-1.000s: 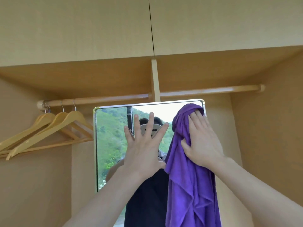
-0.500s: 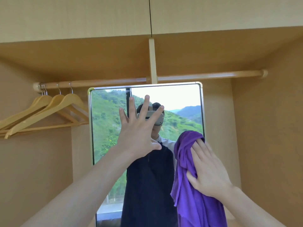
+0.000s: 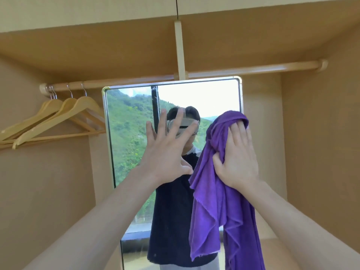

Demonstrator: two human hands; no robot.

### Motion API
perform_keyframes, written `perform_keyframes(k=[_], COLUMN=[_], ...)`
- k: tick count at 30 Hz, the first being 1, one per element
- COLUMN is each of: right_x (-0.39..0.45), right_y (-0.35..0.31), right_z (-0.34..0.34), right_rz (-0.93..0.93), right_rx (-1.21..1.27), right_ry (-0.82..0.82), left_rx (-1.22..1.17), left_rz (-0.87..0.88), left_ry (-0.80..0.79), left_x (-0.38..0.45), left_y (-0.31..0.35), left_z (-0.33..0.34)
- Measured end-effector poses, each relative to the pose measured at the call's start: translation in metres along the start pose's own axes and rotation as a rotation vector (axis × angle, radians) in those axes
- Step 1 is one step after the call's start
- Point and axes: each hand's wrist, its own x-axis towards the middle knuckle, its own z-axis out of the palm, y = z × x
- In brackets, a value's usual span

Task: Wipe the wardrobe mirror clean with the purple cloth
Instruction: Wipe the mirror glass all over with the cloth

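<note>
A tall metal-framed mirror (image 3: 132, 137) stands against the back of the wooden wardrobe, reflecting green hills, sky and a person. My right hand (image 3: 238, 158) presses the purple cloth (image 3: 216, 201) flat against the right side of the glass, fingertips tucked under the cloth's top fold. Most of the cloth hangs down in long folds over the mirror's lower right. My left hand (image 3: 167, 152) rests on the middle of the glass with fingers spread, holding nothing.
A wooden rail (image 3: 253, 69) runs across the wardrobe just above the mirror, held by a vertical post (image 3: 180, 49). Several empty wooden hangers (image 3: 58, 121) hang at its left end. Wardrobe walls close in on both sides.
My right hand first slid the cloth down the mirror's right side, then back up toward the upper right. The left hand stayed spread on the glass. The view tilted down.
</note>
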Motion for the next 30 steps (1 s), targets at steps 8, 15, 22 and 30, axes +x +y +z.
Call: perform_keyframes(k=[8,15,22,30], right_x=[-0.129,-0.053,-0.030,-0.150], right_y=[0.015,0.007,-0.002,-0.004], right_z=[0.042,0.016,0.017,0.056], right_rz=[-0.234,-0.075,0.081,-0.173], right_rx=[-0.173,-0.059,0.028,-0.024], right_ry=[-0.383,-0.119,0.024,-0.237], left_rx=[0.084,0.021,0.007,-0.035], left_rz=[0.014,-0.012,-0.017,-0.046], left_ry=[-0.069,-0.063,-0.053,-0.040], left_x=[-0.040,-0.039,-0.038,-0.040], left_y=[0.018,0.019,0.019,0.017], left_z=[0.032,0.032,0.031,0.036])
